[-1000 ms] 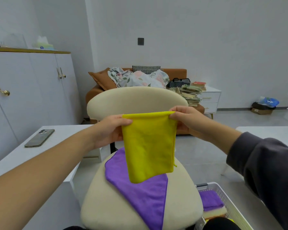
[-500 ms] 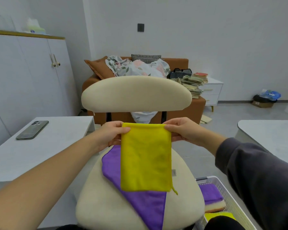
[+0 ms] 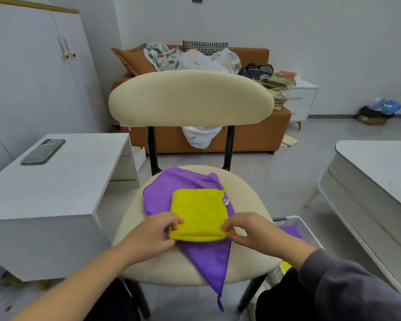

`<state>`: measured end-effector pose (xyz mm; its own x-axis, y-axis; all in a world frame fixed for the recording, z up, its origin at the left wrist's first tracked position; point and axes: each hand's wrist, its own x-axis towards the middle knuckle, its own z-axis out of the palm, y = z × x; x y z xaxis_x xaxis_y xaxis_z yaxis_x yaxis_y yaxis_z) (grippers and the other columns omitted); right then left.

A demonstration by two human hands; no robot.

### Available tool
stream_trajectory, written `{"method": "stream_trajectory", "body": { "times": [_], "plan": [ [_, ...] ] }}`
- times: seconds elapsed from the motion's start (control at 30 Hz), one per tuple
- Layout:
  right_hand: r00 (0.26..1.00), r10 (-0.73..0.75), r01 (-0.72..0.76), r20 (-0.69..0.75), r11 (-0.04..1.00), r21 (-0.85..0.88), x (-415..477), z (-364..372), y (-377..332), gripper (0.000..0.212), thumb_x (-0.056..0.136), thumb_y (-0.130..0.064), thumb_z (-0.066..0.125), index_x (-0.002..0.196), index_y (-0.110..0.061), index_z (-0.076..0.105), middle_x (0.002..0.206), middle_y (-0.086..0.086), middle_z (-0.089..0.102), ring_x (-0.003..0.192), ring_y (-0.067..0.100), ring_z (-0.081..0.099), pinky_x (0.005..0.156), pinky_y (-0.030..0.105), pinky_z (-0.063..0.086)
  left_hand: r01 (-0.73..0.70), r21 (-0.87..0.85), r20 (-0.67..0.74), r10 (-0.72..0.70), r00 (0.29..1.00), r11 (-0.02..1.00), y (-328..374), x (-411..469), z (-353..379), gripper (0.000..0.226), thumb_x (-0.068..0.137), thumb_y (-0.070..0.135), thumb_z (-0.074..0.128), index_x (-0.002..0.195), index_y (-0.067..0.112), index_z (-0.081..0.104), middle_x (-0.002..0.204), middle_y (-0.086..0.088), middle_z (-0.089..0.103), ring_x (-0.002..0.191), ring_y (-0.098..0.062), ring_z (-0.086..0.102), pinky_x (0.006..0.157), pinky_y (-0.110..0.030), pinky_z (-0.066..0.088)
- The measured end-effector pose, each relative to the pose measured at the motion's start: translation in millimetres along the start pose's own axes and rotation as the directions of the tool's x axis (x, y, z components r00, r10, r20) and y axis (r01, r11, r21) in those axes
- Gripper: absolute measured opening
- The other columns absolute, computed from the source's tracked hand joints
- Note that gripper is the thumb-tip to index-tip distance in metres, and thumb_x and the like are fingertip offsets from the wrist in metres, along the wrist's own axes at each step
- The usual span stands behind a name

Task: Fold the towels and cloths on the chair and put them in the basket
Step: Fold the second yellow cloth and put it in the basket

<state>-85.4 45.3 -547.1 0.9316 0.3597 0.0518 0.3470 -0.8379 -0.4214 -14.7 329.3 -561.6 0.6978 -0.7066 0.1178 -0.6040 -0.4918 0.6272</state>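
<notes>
Here, a yellow cloth (image 3: 198,212) folded on the chair (image 3: 190,98)

It lies on a purple cloth (image 3: 158,195) across the chair seat. The left hand (image 3: 153,237) and right hand (image 3: 248,230) each pinch a near corner. The basket (image 3: 302,224) is right of the chair, a desk (image 3: 56,186) with a phone (image 3: 43,151) left, a sofa (image 3: 252,140) behind.

The chair (image 3: 190,98) and right arm (image 3: 294,253) hide most of the basket (image 3: 307,224), seemingly holding purple cloth (image 3: 292,230).
</notes>
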Motion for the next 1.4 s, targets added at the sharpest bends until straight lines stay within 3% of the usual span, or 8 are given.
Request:
{"method": "stream_trajectory", "body": {
  "times": [0.1, 0.23, 0.5, 0.67, 0.8, 1.1, 1.23, 1.4],
  "plan": [
    [0.992, -0.017, 0.021, 0.123, 0.999, -0.031, -12.7, 14.4, -1.7, 0.039, 0.084, -0.051, 0.048, 0.1, -0.022, 0.067, 0.109, -0.006, 0.067, 0.1, 0.012, 0.061, 0.089, 0.033, 0.049, -0.05, 0.13, 0.142, 0.031, 0.989, 0.99, -1.4, -14.9, 6.1, 0.025, 0.07, 0.042, 0.051, 0.093, 0.034, 0.053, 0.123, 0.015, 0.056, 0.115, 0.003, 0.049, 0.098, -0.018, 0.038],
    [0.996, 0.09, -0.09, -0.002, 0.996, -0.001, -0.2, 0.4, -11.3, 0.041, 0.094, -0.043, 0.05, 0.129, -0.021, 0.055, 0.131, -0.004, 0.058, 0.119, 0.014, 0.052, 0.1, 0.025, 0.038, 0.091, 0.085, -0.055, -0.086, 0.995, 0.992, 10.4, 3.2, -6.0, 0.059, 0.072, 0.055, 0.031, 0.116, 0.025, 0.058, 0.121, 0.011, 0.06, 0.112, -0.008, 0.054, 0.096, -0.024, 0.04],
    [0.955, 0.293, -0.271, 0.043, 0.924, -0.271, 75.2, 37.3, -13.5, 0.064, 0.102, -0.041, 0.023, 0.151, -0.007, 0.001, 0.16, 0.011, -0.005, 0.147, 0.027, -0.008, 0.118, 0.041, -0.002, 0.369, 0.439, -0.05, -0.388, 0.92, 0.819, 7.5, 74.7, 37.1, 0.06, 0.102, 0.034, 0.022, 0.151, 0.01, -0.002, 0.159, -0.005, -0.007, 0.147, -0.017, -0.005, 0.117, -0.041, 0.001],
    [0.956, 0.28, -0.25, 0.082, 0.931, -0.265, 79.4, 57.4, 5.1, 0.126, 0.049, -0.076, -0.036, 0.152, -0.012, -0.002, 0.16, 0.006, -0.007, 0.147, 0.021, -0.01, 0.116, 0.043, -0.009, 0.408, 0.464, 0.024, -0.472, 0.881, 0.786, -5.3, 70.6, 46.7, 0.062, 0.101, 0.042, 0.018, 0.151, 0.012, -0.003, 0.159, -0.001, -0.009, 0.146, -0.015, -0.007, 0.117, -0.045, -0.004],
    [0.953, 0.293, -0.264, 0.071, 0.925, -0.272, 79.3, 62.1, 10.9, 0.135, 0.041, -0.077, -0.043, 0.152, -0.013, -0.001, 0.16, 0.005, -0.006, 0.147, 0.02, -0.008, 0.116, 0.045, -0.008, 0.412, 0.485, 0.039, -0.489, 0.871, 0.772, -8.2, 71.7, 46.3, 0.064, 0.1, 0.046, 0.017, 0.151, 0.012, -0.003, 0.159, -0.002, -0.008, 0.146, -0.016, -0.007, 0.117, -0.049, -0.006],
    [0.958, 0.272, -0.284, 0.087, 0.942, 0.18, 55.4, 31.8, 15.3, 0.05, 0.104, -0.031, 0.024, 0.151, -0.022, 0.01, 0.158, -0.009, 0.002, 0.147, 0.011, -0.004, 0.116, 0.039, -0.009, 0.355, 0.204, -0.056, -0.351, 0.935, 0.912, -21.4, 46.8, 27.3, 0.063, 0.094, 0.047, 0.014, 0.145, 0.014, 0.031, 0.157, -0.002, 0.019, 0.145, -0.016, 0.014, 0.117, -0.041, 0.002],
    [0.98, 0.197, -0.193, -0.024, 0.976, 0.104, 27.7, 29.4, 29.2, 0.062, 0.093, 0.002, 0.035, 0.149, -0.023, 0.023, 0.156, -0.008, 0.015, 0.145, 0.008, 0.003, 0.118, 0.036, -0.001, -0.001, 0.338, -0.142, 0.052, 0.989, 0.941, -35.5, 16.0, 18.9, 0.052, 0.081, 0.026, 0.029, 0.125, 0.019, 0.056, 0.135, -0.003, 0.055, 0.126, -0.02, 0.047, 0.109, -0.052, 0.033],
    [0.996, -0.05, 0.04, -0.077, 0.99, -0.134, 10.1, 45.0, 41.4, 0.068, 0.086, -0.005, 0.053, 0.143, -0.036, 0.032, 0.153, -0.014, 0.022, 0.144, 0.009, 0.009, 0.114, 0.04, 0.006, -0.189, 0.44, 0.064, 0.179, 0.982, 0.878, -37.5, -3.7, 20.2, 0.06, 0.078, 0.029, 0.044, 0.138, 0.03, 0.039, 0.144, 0.007, 0.044, 0.134, -0.009, 0.037, 0.112, -0.036, 0.028]
  ]
}}
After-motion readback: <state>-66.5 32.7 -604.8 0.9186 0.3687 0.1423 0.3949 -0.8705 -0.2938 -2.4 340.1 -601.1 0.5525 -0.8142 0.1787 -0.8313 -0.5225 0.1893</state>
